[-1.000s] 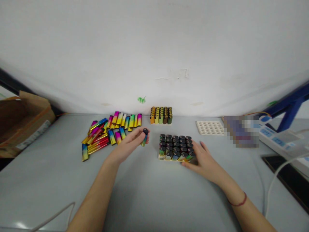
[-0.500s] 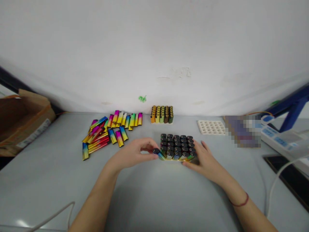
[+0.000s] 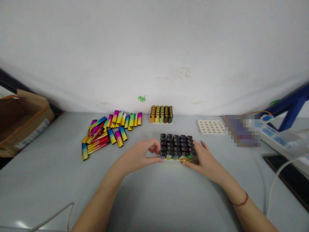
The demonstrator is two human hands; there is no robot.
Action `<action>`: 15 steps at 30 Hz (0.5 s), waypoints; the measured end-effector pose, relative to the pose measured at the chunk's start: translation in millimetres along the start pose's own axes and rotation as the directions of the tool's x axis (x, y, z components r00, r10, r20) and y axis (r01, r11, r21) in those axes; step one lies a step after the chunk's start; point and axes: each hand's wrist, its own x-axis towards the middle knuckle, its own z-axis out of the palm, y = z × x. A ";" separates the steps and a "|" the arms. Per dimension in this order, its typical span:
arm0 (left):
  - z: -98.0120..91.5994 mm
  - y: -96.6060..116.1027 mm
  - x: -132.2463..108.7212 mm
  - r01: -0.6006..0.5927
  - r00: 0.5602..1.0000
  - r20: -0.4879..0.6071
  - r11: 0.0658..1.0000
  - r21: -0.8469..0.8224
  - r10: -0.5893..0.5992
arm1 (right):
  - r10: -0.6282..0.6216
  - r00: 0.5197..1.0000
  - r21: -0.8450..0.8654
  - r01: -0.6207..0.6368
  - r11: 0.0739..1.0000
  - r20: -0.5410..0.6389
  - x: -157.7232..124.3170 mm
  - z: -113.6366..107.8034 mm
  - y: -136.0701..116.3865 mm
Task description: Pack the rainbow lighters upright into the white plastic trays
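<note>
A block of upright lighters with black ends up stands in a white holder, mostly hidden under them. My left hand is at the block's front left corner, its thumb and bent forefinger closed against the corner lighter. That lighter stands in line with the front row. On the other side, my right hand wraps the block's right end, with the thumb at the front edge and fingers along the side.
Loose shiny multicoloured lighters lie heaped to the left. Behind stands a second block of lighters. A white holder with holes lies at right, near a white device and cable. A cardboard box stands far left.
The lighter in my left hand has gone from tilted outside the block to upright in its front left corner. My left hand moved slightly right; my right hand stayed in place.
</note>
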 end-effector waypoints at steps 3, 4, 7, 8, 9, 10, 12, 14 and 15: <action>-3.0 -0.3 -0.1 0.022 0.999 0.047 1.000 0.020 -0.023 | 0.002 1.000 0.006 -0.002 1.000 -0.003 0.5 0.5 0.1; -4.5 -0.7 -0.1 0.035 0.998 0.057 0.999 0.024 -0.036 | 0.001 1.000 0.007 -0.001 1.000 -0.007 0.6 0.7 0.2; -11.4 -2.8 -0.5 0.088 0.995 0.045 0.994 0.057 -0.091 | -0.006 1.000 0.006 0.006 1.000 -0.017 0.5 1.7 1.1; -14.8 -4.4 -0.8 0.116 0.993 0.015 0.990 0.085 -0.118 | -0.008 1.000 0.006 0.008 1.000 -0.019 0.4 2.0 1.5; -18.9 -7.0 -1.3 0.152 0.988 -0.031 0.981 0.119 -0.150 | -0.009 1.000 0.004 0.009 1.000 -0.021 0.3 2.2 1.9; -23.8 -10.8 -2.1 0.197 0.979 -0.092 0.968 0.156 -0.185 | -0.009 1.000 0.004 0.009 1.000 -0.021 0.1 2.5 2.3; -35.4 -22.8 -4.6 0.310 0.938 -0.236 0.921 0.236 -0.255 | -0.006 1.000 0.003 0.007 1.000 -0.020 -0.2 2.8 3.0; -48.3 -40.0 -8.2 0.433 0.876 -0.370 0.842 0.322 -0.309 | -0.003 1.000 0.002 0.003 1.000 -0.019 -0.5 3.0 3.6; -54.7 -49.7 -10.4 0.489 0.845 -0.423 0.791 0.366 -0.326 | 0.000 1.000 0.002 0.000 1.000 -0.019 -0.7 3.1 3.9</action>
